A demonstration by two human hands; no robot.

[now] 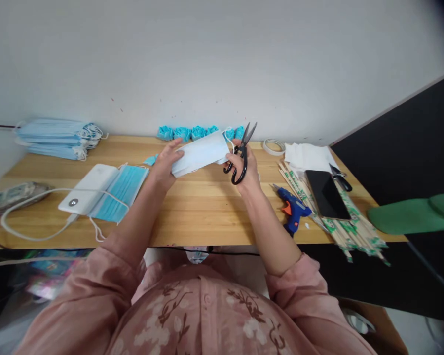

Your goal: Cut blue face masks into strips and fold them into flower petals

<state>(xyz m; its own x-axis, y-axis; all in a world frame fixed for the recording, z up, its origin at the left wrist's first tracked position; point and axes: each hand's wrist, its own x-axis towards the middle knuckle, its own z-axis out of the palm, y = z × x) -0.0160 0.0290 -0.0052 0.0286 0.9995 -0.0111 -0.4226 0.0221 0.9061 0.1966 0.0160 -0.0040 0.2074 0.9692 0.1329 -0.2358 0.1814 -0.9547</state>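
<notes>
A pale blue face mask (pixel 200 154) is stretched out slightly tilted above the table, its white ear loop showing at the right end. My left hand (pixel 167 162) pinches the mask's left end between thumb and fingers. In my right hand (pixel 248 170) are black-handled scissors (pixel 241 154), blades apart and pointing up toward the wall; the thumb and fingers of that hand also touch the mask's right end. Behind the mask, a row of turquoise flowers (pixel 182 133) stands along the wall, partly covered by it. A small turquoise piece (pixel 151 159) lies beside my left hand.
At left are a stack of masks (pixel 55 138), a white power bank (pixel 90 190) with a cable, another mask (pixel 121 192) and a power strip (pixel 15 198). At right lie a tape roll (pixel 274 146), blue glue gun (pixel 293 209), phone (pixel 327 194), wrapped chopsticks (pixel 350 231) and green bottle (pixel 410 215).
</notes>
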